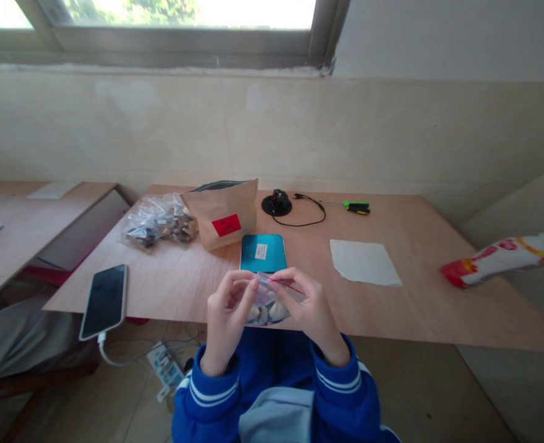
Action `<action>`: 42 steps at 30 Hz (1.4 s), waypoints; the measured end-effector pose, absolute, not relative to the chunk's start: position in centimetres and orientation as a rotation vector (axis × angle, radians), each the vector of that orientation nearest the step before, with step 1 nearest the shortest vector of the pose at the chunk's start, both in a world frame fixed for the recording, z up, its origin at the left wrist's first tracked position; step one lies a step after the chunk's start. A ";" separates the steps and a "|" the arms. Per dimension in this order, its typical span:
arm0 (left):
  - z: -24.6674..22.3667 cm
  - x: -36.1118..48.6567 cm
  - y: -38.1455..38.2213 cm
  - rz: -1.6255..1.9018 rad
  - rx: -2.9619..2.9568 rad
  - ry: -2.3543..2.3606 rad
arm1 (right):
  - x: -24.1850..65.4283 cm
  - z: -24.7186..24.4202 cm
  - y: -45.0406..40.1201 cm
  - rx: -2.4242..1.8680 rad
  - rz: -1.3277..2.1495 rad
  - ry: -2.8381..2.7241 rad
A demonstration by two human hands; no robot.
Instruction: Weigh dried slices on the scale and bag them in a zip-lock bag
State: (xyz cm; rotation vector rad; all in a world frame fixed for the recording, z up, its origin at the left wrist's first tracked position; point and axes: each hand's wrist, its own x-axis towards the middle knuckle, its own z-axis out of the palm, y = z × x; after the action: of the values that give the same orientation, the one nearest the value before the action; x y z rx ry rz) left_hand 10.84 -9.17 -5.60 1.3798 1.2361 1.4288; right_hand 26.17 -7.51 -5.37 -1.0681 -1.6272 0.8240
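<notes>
Between my two hands, near the table's front edge, is a small clear zip bag (pixel 268 309) with a red line along its top. Pale, rounded pieces lie inside it; their kind is hard to make out. My left hand (pixel 230 307) pinches the bag's top edge on the left. On the right, my right hand (pixel 306 307) grips the same edge between thumb and fingers. Just beyond my fingertips lies a flat blue square (pixel 272 249) with a white label. Behind it stands a brown paper pouch (pixel 221 212) with a red sticker.
A clear bag of small pieces (pixel 161 221) and a phone on a cable (pixel 104 301) are at left. Behind are a black round-based device (pixel 276 203) and screwdrivers (pixel 357 207). A white sheet (pixel 365 263) and a red-white bottle (pixel 503 255) are at right.
</notes>
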 end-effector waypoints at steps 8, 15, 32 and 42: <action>-5.6 11.1 -9.2 1.512 1.459 1.326 | 25.3 -5.0 -7.9 -1.065 0.586 -1.663; -5.9 11.7 -9.4 1.529 1.497 1.387 | 24.4 -5.4 -7.9 -1.099 0.433 -1.635; -6.3 12.1 -9.4 1.549 1.441 1.379 | 24.2 -5.4 -8.1 -1.070 0.350 -1.634; -6.0 12.6 -9.5 1.509 1.602 1.211 | 24.7 -6.0 -8.2 -1.099 0.340 -1.536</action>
State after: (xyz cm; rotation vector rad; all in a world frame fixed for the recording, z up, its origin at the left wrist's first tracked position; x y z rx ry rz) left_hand 12.55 -9.51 -6.04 1.6016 1.2106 1.5092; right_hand 24.67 -8.19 -6.04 -1.0987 -1.5355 0.3404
